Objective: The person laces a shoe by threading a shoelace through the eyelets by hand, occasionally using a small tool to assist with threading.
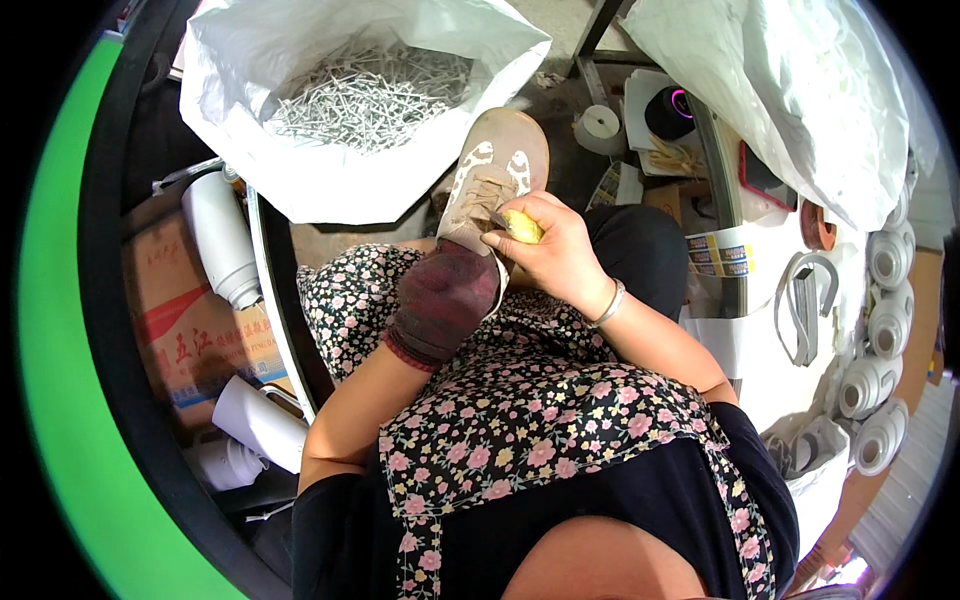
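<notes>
A beige shoe (490, 190) with brown laces and white spotted panels points away from me in the middle. Against its ankle end rests my left hand (448, 298), in a dark red and black knitted glove; its fingers are closed, and what they grip is hidden. My right hand (556, 250), bare with a silver bangle at the wrist, pinches a small yellow-handled tool (523, 227). The tool's dark tip reaches toward the laces, just above the gloved hand. Whether the tip touches anything is too small to tell.
Beyond the shoe stands a white sack (370, 190) of thin metal pins (375, 100). White plastic cylinders (225, 240) and a cardboard box (165, 290) lie at left. On the right are a white table (770, 330), a red-edged phone (766, 178) and another plastic bag (790, 90).
</notes>
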The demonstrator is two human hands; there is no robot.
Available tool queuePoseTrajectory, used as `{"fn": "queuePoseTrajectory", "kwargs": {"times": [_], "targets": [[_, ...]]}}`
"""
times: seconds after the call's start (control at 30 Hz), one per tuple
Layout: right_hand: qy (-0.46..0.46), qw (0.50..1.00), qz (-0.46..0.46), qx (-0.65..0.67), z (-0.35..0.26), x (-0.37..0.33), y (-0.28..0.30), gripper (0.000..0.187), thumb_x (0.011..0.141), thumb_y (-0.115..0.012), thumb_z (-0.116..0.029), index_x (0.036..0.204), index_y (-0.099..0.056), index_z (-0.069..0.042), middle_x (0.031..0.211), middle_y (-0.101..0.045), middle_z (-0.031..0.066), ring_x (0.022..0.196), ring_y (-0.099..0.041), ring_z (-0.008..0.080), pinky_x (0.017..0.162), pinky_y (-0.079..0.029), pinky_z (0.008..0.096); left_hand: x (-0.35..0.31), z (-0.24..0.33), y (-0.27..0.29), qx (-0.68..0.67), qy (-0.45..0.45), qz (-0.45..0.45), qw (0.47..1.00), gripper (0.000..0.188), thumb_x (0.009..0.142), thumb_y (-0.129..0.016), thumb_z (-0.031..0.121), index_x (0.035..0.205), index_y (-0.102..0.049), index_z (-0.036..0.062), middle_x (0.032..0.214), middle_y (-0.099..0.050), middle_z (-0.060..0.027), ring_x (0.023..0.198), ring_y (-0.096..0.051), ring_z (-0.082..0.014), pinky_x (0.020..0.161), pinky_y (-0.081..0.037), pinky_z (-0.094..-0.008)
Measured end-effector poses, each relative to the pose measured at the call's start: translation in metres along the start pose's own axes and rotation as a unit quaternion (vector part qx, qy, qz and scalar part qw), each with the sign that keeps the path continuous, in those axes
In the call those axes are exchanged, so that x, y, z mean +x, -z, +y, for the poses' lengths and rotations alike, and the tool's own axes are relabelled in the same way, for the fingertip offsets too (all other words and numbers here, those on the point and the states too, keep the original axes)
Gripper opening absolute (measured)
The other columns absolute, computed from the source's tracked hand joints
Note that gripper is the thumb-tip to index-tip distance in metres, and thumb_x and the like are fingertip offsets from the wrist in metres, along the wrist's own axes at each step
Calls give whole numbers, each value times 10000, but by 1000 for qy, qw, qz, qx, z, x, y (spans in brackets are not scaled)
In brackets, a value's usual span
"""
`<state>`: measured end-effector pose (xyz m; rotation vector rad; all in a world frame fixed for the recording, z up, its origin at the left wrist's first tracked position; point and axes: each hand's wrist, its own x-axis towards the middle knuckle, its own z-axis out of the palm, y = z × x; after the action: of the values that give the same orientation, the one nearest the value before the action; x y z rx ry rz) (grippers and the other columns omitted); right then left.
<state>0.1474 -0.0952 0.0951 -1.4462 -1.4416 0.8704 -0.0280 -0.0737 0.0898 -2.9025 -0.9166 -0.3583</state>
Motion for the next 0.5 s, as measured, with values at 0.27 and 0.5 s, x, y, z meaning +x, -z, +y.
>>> {"fn": "queuePoseTrajectory", "kwargs": {"times": [0.27, 0.5], "targets": [[-35, 993, -109, 10, 2, 9, -2, 187, 774, -754, -106, 900, -644, -22, 853, -588, 45, 771, -558, 155, 720, -464, 277, -5, 3, 1, -199, -10, 74, 977, 27, 754, -597, 78, 764, -619, 90, 691, -573, -70, 645, -578, -256, 568, -481, -341], [-73, 918, -262, 288, 23, 4, 30, 111, 836, -681, -107, 819, -594, -40, 889, -525, 25, 852, -495, 137, 811, -408, 274, -13, 6, 5, -311, 119, -12, 943, 76, 828, -589, 54, 757, -599, 78, 721, -594, -71, 700, -590, -198, 632, -483, -313]]}}
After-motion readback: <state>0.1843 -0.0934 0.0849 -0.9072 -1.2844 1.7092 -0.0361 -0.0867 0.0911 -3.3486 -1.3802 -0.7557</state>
